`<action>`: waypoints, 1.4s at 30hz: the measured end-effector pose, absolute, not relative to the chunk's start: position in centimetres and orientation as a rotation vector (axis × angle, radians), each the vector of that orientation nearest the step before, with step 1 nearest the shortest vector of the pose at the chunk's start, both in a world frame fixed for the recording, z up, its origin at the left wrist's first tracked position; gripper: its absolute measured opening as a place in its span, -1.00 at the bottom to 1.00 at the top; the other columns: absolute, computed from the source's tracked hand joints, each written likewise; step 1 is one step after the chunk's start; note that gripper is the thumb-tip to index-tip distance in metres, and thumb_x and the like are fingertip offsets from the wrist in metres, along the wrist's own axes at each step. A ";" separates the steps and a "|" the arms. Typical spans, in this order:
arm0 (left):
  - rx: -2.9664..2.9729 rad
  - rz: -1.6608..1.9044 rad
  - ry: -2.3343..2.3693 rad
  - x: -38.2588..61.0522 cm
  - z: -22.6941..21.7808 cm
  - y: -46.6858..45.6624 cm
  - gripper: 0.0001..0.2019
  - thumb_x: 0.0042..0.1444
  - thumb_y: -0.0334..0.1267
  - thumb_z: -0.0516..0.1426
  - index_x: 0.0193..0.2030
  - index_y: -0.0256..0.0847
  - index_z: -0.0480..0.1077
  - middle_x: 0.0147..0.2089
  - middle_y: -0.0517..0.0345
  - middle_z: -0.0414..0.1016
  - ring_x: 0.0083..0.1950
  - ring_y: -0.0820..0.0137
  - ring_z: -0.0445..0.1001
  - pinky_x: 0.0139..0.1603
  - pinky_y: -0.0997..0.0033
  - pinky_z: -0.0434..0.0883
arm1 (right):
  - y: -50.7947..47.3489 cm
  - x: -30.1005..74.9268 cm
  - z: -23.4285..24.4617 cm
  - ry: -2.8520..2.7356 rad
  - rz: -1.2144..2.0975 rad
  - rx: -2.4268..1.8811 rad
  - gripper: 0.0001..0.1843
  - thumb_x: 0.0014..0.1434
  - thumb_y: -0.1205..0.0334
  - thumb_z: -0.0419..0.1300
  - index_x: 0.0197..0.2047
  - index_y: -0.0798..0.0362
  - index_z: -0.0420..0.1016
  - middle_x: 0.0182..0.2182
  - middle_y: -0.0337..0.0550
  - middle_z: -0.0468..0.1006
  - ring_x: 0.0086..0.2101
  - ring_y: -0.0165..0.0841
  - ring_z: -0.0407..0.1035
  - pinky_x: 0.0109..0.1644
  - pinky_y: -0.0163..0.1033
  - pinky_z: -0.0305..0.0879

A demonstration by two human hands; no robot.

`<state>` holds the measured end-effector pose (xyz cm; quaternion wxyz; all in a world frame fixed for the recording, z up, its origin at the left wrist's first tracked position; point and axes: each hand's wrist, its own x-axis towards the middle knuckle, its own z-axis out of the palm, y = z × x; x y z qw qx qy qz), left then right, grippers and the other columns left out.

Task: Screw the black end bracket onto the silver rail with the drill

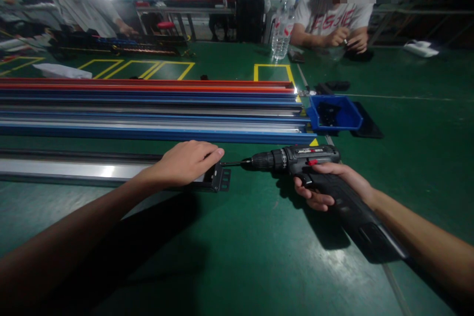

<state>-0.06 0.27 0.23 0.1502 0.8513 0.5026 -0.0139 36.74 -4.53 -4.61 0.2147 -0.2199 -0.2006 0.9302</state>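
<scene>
My right hand [329,187] is wrapped round the grip of a black cordless drill [314,158], its fingers near the trigger. The drill lies level and points left; its long bit [233,163] reaches the end of a black and silver metal profile [92,168]. A black end bracket [222,179] with slots sits on that end. Over the profile's end lies my left hand [187,162], fingers curled down over the far side and thumb along the top. The left fingertips are hidden, and whether a screw sits at the bit's tip is too small to tell.
Beyond the profile lie long blue profiles [148,136] and a red profile [148,84]. A blue bin [335,113] with small dark parts stands at their right ends. Plastic bottles [282,34] stand farther back. A person [333,19] sits across the green table [259,256], handling something small.
</scene>
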 end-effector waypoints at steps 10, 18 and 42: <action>2.456 -0.044 1.442 -0.1 0.2 0.4 -0.41 0.42 0.10 -0.23 -0.03 -0.09 0.57 0.13 0.08 0.62 0.07 0.15 0.55 0.00 0.24 0.39 | -4.5 36.7 -4.5 -0.568 2.575 -0.592 -0.52 0.34 0.07 0.15 0.00 0.40 0.55 -0.27 0.09 0.56 -0.53 -0.48 0.38 -0.32 -0.30 0.42; 2.497 -0.067 1.423 -0.3 0.0 0.5 -0.40 0.42 0.11 -0.25 0.04 -0.08 0.55 0.11 0.10 0.62 0.08 0.16 0.55 -0.01 0.27 0.38 | -4.6 36.7 -4.3 -0.561 2.581 -0.596 -0.54 0.35 0.09 0.14 0.00 0.39 0.54 -0.26 0.08 0.56 -0.51 -0.47 0.38 -0.31 -0.29 0.42; 2.475 -0.076 1.450 -0.2 0.0 0.5 -0.42 0.40 0.11 -0.24 -0.07 -0.04 0.57 0.06 0.15 0.65 0.01 0.19 0.56 -0.10 0.31 0.33 | -4.6 36.9 -4.2 -0.545 2.595 -0.602 -0.54 0.34 0.10 0.12 0.02 0.38 0.50 -0.26 0.09 0.55 -0.50 -0.44 0.40 -0.29 -0.28 0.44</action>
